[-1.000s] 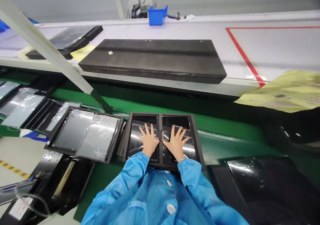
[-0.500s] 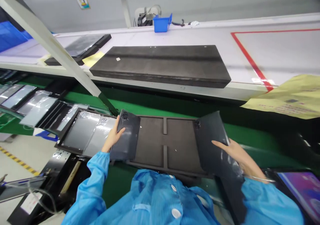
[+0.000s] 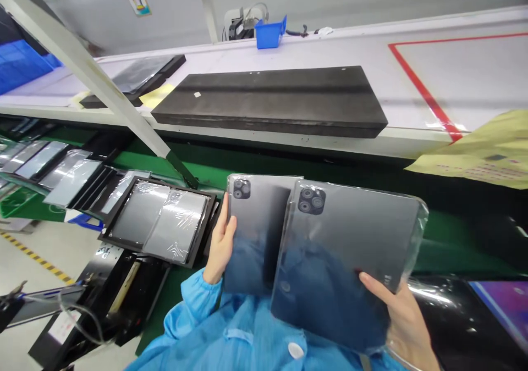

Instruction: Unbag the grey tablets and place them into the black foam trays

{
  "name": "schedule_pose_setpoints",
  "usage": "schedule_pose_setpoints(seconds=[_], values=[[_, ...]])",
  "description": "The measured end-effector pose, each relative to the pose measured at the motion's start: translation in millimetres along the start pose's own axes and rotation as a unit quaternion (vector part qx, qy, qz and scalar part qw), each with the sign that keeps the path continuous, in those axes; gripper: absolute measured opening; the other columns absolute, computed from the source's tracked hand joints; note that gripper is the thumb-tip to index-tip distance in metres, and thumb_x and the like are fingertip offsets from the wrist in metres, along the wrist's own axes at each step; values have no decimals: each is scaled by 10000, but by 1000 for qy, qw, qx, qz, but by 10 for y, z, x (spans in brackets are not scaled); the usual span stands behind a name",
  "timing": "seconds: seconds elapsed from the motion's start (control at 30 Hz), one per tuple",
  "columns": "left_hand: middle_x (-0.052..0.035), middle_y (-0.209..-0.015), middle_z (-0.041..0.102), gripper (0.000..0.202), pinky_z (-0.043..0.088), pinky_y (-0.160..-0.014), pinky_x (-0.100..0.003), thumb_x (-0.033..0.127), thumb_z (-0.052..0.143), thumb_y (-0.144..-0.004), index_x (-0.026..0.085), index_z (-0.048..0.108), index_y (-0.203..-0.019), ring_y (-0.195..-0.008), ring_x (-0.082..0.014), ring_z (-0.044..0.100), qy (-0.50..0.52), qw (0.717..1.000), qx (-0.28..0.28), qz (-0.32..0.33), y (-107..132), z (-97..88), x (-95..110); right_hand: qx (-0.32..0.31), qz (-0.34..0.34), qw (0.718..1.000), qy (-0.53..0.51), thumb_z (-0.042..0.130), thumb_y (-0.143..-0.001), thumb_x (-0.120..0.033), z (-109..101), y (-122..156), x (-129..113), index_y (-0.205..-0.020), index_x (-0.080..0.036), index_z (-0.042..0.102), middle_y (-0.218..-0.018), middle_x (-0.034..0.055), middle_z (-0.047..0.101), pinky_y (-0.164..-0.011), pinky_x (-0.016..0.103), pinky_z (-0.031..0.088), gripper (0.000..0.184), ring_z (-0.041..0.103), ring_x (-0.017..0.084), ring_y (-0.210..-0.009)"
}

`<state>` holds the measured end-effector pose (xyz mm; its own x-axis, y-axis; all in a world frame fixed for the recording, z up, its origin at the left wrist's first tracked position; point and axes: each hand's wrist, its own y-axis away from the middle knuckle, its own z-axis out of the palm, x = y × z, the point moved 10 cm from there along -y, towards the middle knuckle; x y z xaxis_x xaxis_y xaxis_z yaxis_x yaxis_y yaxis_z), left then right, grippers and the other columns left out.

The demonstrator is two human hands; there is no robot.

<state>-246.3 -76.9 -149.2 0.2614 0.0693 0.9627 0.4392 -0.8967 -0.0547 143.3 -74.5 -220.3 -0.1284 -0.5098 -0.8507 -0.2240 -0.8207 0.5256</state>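
My left hand [image 3: 221, 245] is closed on the left edge of a dark grey tablet [image 3: 252, 239], its back with the camera block facing up. My right hand [image 3: 400, 310] grips the lower right side of a second tablet [image 3: 342, 255], also back up and wrapped in clear film. This right tablet overlaps the right edge of the left one, nearer to me. Both are held in front of my blue smock [image 3: 256, 332]. To the left, a black foam tray [image 3: 134, 241] holds two film-wrapped tablets [image 3: 175, 225] on the green belt.
A long black foam slab [image 3: 268, 99] lies on the white bench [image 3: 342, 52] beyond the belt, near a blue bin [image 3: 270, 33]. A slanted white post [image 3: 86, 66] crosses the left side. Yellow paper [image 3: 487, 156] hangs over the bench edge at right.
Both tablets have come together in front of me, the right one moving left and now overlapping the left one. The foam tray with bare compartments no longer shows between my hands.
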Motion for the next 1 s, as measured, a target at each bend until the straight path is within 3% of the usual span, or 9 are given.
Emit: schedule_pose_setpoints(seconds=[0.17, 0.33, 0.43, 0.57, 0.67, 0.73, 0.83, 0.9, 1.0], values=[[65, -1740, 334, 650, 183, -1354, -328, 540, 552, -1035, 335, 409, -1635, -1648, -230, 210, 43, 999, -20, -2, 151, 176, 303, 9, 6, 998, -66, 994, -436, -505, -75, 105, -24, -994, -220, 726, -930, 102, 822, -666, 377, 674, 681, 791, 342, -781], [58, -1745, 324, 661, 196, -1353, -321, 514, 576, -1031, 350, 389, -1643, -1647, -234, 222, 51, 998, -46, -2, 81, 147, 288, -6, -8, 996, -91, 1045, -416, -476, -152, 61, -123, -925, -214, 740, -860, 50, 811, -675, 279, 636, 648, 773, 259, -768], [36, -1761, 281, 688, 219, -1351, -351, 511, 569, -1032, 332, 352, -1661, -1647, -244, 232, 34, 997, -65, -9, -166, 78, -19, -21, -31, 999, -35, 1032, -480, -482, -275, -238, -174, -1061, -235, 736, -987, 38, 820, -706, 273, 626, 697, 773, 247, -843], [-32, -1737, 359, 721, 205, -1351, -386, 536, 577, -1006, 263, 393, -1648, -1646, -261, 236, -30, 997, -71, -31, -601, -44, -780, -41, -18, 997, 56, 999, -526, -511, -373, -889, -8, -1154, -220, 709, -1023, 66, 815, -679, 328, 621, 750, 772, 276, -832], [-89, -1731, 367, 727, 210, -1348, -424, 515, 531, -1017, 204, 372, -1654, -1636, -282, 268, -57, 995, -61, -46, -804, -82, -1302, -56, -29, 994, 89, 987, -498, -517, -251, -1354, 176, -1066, -183, 711, -944, 92, 807, -686, 368, 622, 715, 767, 297, -803], [-107, -1733, 364, 707, 228, -1342, -437, 488, 480, -1036, 195, 342, -1664, -1632, -284, 281, -72, 995, -62, -41, -844, -47, -1520, -71, -48, 989, 117, 931, -606, -560, -57, -1579, 290, -1066, -176, 704, -962, 96, 800, -752, 405, 633, 642, 767, 280, -829], [-134, -1727, 373, 661, 254, -1331, -469, 437, 435, -1053, 202, 339, -1663, -1628, -291, 297, -109, 991, -74, -17, -780, 58, -1664, -83, -99, 976, 177, 802, -758, -658, 283, -1713, 370, -1070, -163, 704, -1048, 129, 787, -907, 492, 616, 594, 761, 288, -955], [-169, -1715, 377, 625, 272, -1320, -506, 402, 476, -1039, 197, 412, -1626, -1619, -315, 318, -146, 986, -81, 5, -675, 132, -1657, -75, -157, 959, 224, 760, -714, -770, 444, -1633, 311, -1083, -162, 709, -1204, 192, 752, -1073, 580, 525, 713, 700, 373, -1174], [-149, -1740, 317, 548, 255, -1319, -539, 322, 580, -996, 245, 541, -1536, -1640, -330, 258, -214, 973, -78, 44, -463, 168, -1537, -64, -270, 921, 275, 673, -690, -866, 495, -1345, 121, -1210, -146, 692, -1627, 234, 443, -1297, 566, 236, 889, 343, 428, -1554]])
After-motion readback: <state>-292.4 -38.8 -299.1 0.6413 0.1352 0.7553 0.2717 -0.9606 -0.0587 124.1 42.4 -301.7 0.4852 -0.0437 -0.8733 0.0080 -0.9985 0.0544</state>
